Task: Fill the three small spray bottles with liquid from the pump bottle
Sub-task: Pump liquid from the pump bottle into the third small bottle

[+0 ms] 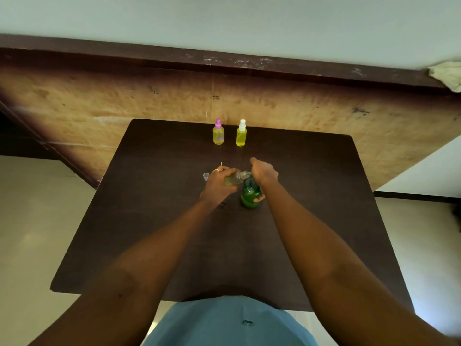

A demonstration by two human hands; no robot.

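Left hand grips the uncapped small bottle, tilted, mouth at the spout of the green pump bottle in the middle of the table; right hand curls over the pump, thumb on its side; best to pump slowly, keeping the mouth snug under the spout.

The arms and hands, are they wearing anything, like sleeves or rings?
No sleeves, watch or bracelet show on either arm; both are bare. The left hand wears a thin ring on one finger. The right hand shows none.

Bare forearms, gold ring on left grip, blue buttoned shirt
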